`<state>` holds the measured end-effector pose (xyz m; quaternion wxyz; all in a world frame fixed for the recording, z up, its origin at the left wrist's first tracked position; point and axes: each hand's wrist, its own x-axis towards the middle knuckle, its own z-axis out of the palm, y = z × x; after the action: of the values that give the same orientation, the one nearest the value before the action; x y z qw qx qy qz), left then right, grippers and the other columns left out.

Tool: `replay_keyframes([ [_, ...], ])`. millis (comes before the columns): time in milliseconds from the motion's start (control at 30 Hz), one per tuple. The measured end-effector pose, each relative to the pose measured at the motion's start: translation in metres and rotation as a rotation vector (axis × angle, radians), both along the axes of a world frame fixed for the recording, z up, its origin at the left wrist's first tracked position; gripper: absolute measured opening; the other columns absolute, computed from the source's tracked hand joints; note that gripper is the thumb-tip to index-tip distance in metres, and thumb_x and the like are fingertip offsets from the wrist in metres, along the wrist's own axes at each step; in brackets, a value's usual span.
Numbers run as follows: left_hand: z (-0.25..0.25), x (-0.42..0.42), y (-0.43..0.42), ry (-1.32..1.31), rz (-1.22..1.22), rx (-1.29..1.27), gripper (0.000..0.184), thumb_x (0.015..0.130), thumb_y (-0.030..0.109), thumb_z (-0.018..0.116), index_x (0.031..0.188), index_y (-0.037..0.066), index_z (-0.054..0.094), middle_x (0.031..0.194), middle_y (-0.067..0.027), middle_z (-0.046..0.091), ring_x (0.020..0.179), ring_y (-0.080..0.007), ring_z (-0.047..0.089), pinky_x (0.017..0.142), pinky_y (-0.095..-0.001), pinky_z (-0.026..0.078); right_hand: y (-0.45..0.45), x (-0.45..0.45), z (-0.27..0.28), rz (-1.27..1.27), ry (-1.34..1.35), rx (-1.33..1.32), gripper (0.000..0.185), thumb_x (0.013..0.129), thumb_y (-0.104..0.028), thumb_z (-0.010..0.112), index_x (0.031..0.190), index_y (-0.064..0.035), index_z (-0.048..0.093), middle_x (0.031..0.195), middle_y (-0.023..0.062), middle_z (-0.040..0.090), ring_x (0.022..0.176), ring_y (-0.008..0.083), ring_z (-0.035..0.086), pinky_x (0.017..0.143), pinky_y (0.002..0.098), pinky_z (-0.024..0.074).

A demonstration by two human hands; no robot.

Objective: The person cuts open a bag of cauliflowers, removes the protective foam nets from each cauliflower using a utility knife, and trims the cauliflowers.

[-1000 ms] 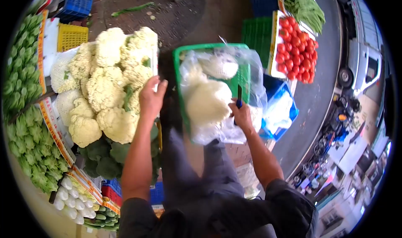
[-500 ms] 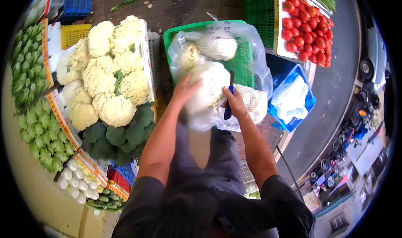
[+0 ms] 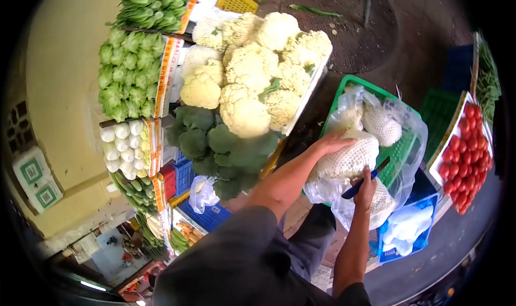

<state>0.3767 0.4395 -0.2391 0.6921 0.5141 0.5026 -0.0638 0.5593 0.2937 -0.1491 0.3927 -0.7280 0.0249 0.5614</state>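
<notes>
A cauliflower in a white foam net (image 3: 348,159) sits over the green crate (image 3: 349,80), among clear plastic bag film (image 3: 416,139). My left hand (image 3: 334,143) grips its upper left side, fingers curved over the net. In my right hand (image 3: 365,189) is a knife with a blue handle (image 3: 352,191). Its dark blade points up and away, beside the cauliflower's right side. Another netted cauliflower (image 3: 382,127) lies farther back in the bag. A third netted one (image 3: 382,206) is partly hidden behind my right hand.
Left of the crate, a stand holds bare cauliflowers (image 3: 250,64) and broccoli (image 3: 215,144). Leafy greens (image 3: 129,64) and white radishes (image 3: 123,147) line the wall side. A blue crate with white netting (image 3: 406,228) stands near right; tomatoes (image 3: 467,150) are farther right.
The view has swung left, so the crate and hands now appear farther right. My left hand stays on the cauliflower, whose net shows more plainly. The knife remains in my right hand.
</notes>
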Motion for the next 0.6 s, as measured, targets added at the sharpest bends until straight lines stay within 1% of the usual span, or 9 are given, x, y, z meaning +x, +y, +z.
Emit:
replay_keyframes([
  [67,0.056,-0.015,0.008,-0.164,0.132,-0.044,0.078,0.095,0.057,0.063,0.148,0.002,0.048,0.145,-0.0208,0.056,0.132,-0.0300,0.055,0.111,-0.0398,0.041,0.013,-0.010,0.030,0.174,-0.167,-0.026,0.038,0.096,-0.040,0.069,0.083,-0.0067,0.058,0.063,0.0026,0.056,0.049,0.0140,0.056,0.047,0.0282,0.0434],
  [100,0.014,-0.021,-0.017,-0.200,0.225,-0.059,0.073,0.097,0.052,0.063,0.148,0.002,0.049,0.141,-0.0167,0.060,0.128,-0.0257,0.057,0.110,-0.0391,0.042,0.018,-0.017,0.047,0.214,-0.200,0.015,0.039,0.096,-0.041,0.069,0.083,-0.0055,0.058,0.063,0.0028,0.056,0.049,0.0141,0.056,0.047,0.0284,0.0428],
  [167,0.072,-0.030,-0.020,-0.208,0.428,-0.246,0.069,0.098,0.050,0.062,0.148,0.003,0.050,0.139,-0.0152,0.061,0.126,-0.0245,0.058,0.108,-0.0390,0.044,0.024,-0.028,0.084,0.302,-0.265,0.079,0.042,0.095,-0.042,0.070,0.086,-0.0030,0.059,0.064,0.0036,0.058,0.049,0.0140,0.056,0.046,0.0288,0.0417],
  [267,0.099,-0.049,-0.043,-0.442,0.658,-0.627,0.059,0.102,0.043,0.058,0.146,0.004,0.052,0.138,-0.0138,0.062,0.123,-0.0220,0.060,0.105,-0.0374,0.048,0.031,-0.041,0.164,0.528,-0.308,0.118,0.053,0.092,-0.028,0.075,0.129,0.0066,0.061,0.093,0.0149,0.072,0.074,0.0182,0.069,0.065,0.0309,0.0555],
  [333,0.146,-0.056,-0.038,-0.454,0.703,-0.869,0.049,0.105,0.035,0.055,0.144,0.004,0.055,0.137,-0.0128,0.062,0.121,-0.0203,0.061,0.104,-0.0363,0.050,0.020,-0.045,0.209,0.721,-0.384,0.100,0.070,0.088,-0.023,0.079,0.146,0.0040,0.051,0.108,0.0175,0.073,0.091,0.0182,0.069,0.081,0.0338,0.0559],
  [400,0.175,-0.059,-0.041,-0.729,0.635,-0.773,0.045,0.106,0.028,0.053,0.143,0.002,0.054,0.137,-0.0129,0.063,0.121,-0.0213,0.062,0.104,-0.0366,0.051,0.018,-0.043,0.263,0.799,-0.408,0.219,0.063,0.089,-0.020,0.079,0.142,0.0030,0.054,0.112,0.0175,0.073,0.096,0.0164,0.068,0.089,0.0344,0.0537],
  [467,0.213,-0.043,-0.037,-0.866,0.720,-0.879,0.044,0.106,0.024,0.052,0.142,0.000,0.054,0.136,-0.0138,0.063,0.122,-0.0224,0.063,0.104,-0.0373,0.051,0.010,-0.020,0.299,0.688,-0.050,0.215,0.051,0.091,-0.018,0.077,0.134,0.0035,0.060,0.116,0.0173,0.072,0.096,0.0179,0.069,0.088,0.0342,0.0540],
  [567,0.275,-0.012,-0.035,-0.848,0.704,-0.780,0.047,0.107,0.023,0.050,0.147,-0.001,0.047,0.141,-0.0141,0.059,0.129,-0.0241,0.059,0.109,-0.0394,0.049,-0.002,0.015,0.340,0.443,-0.223,0.178,0.030,0.091,-0.013,0.076,0.115,0.0037,0.067,0.116,0.0112,0.071,0.076,0.0123,0.064,0.069,0.0274,0.0524],
  [600,0.247,-0.001,-0.042,-0.997,0.657,-0.960,0.046,0.110,0.025,0.044,0.149,0.001,0.046,0.146,-0.0150,0.055,0.133,-0.0259,0.055,0.114,-0.0390,0.044,-0.011,0.026,0.348,0.379,-0.362,0.159,0.030,0.091,-0.012,0.075,0.115,0.0035,0.067,0.114,0.0114,0.071,0.072,0.0113,0.063,0.065,0.0264,0.0513],
])
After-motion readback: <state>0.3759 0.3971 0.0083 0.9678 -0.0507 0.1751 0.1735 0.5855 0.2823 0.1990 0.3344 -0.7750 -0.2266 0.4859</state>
